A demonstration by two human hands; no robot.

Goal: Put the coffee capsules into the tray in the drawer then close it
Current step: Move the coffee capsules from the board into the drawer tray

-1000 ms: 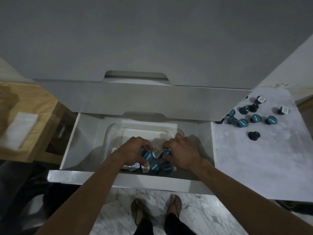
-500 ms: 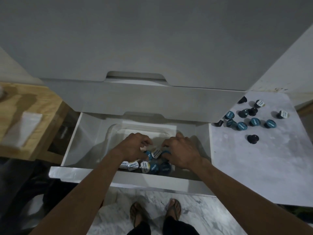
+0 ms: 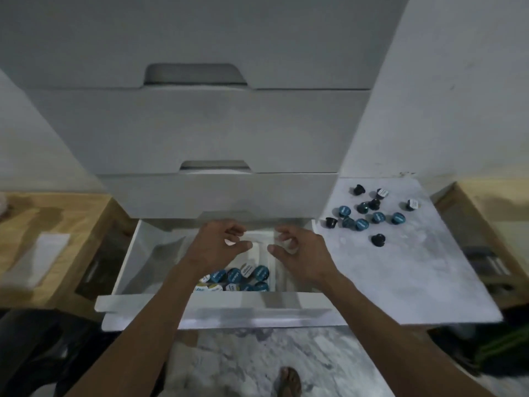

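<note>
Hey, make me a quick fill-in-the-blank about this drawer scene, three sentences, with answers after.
1. The capsules in the tray lie at its ____ end.
2. The loose capsules sit on the marble top to the ____ of the drawer.
3. The left hand and right hand hover over the ____.

Answers: near; right; tray

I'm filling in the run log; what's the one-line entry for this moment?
drawer open | capsules in tray | left hand, right hand above, empty | more capsules on counter | next: fetch those
</note>
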